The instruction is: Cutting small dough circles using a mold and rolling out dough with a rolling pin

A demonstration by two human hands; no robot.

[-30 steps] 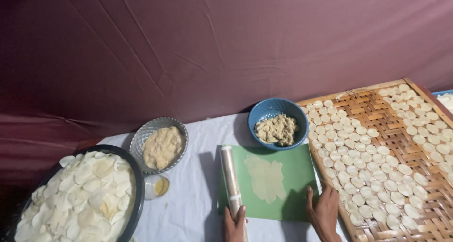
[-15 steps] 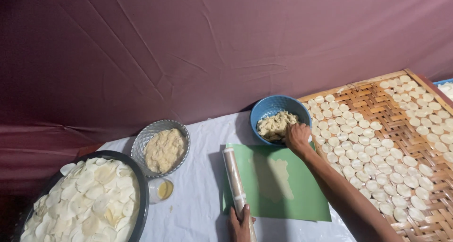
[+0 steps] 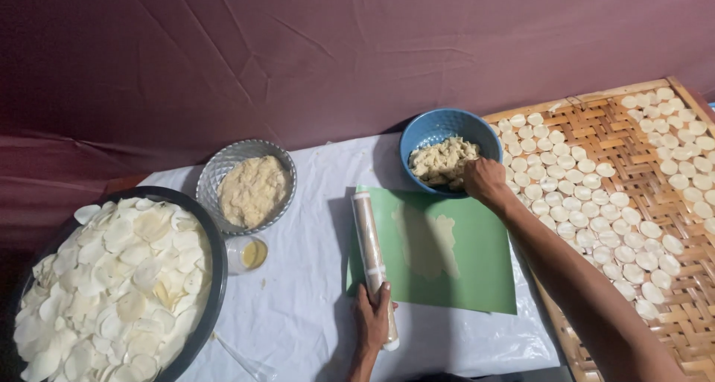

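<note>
My left hand (image 3: 372,315) grips the near end of a plastic-wrapped rolling pin (image 3: 369,242) that lies along the left edge of a green mat (image 3: 465,259). A thin pale smear of dough (image 3: 427,240) lies on the mat. My right hand (image 3: 482,179) reaches into a blue bowl (image 3: 439,125) at the mat's far edge, with its fingers closed among the small dough lumps (image 3: 441,161) inside. I cannot see what the fingers hold.
A woven bamboo tray (image 3: 655,307) on the right carries several small white dough discs. A grey bowl of pale paste (image 3: 252,188) stands at centre left. A small cup of yellow liquid (image 3: 250,254) sits beside a large dark basin of white slices (image 3: 112,278). White cloth (image 3: 298,315) covers the table.
My right hand left the mat's near right edge and reached forward into the blue bowl, where it now rests among the dough lumps. My left hand has stayed on the rolling pin.
</note>
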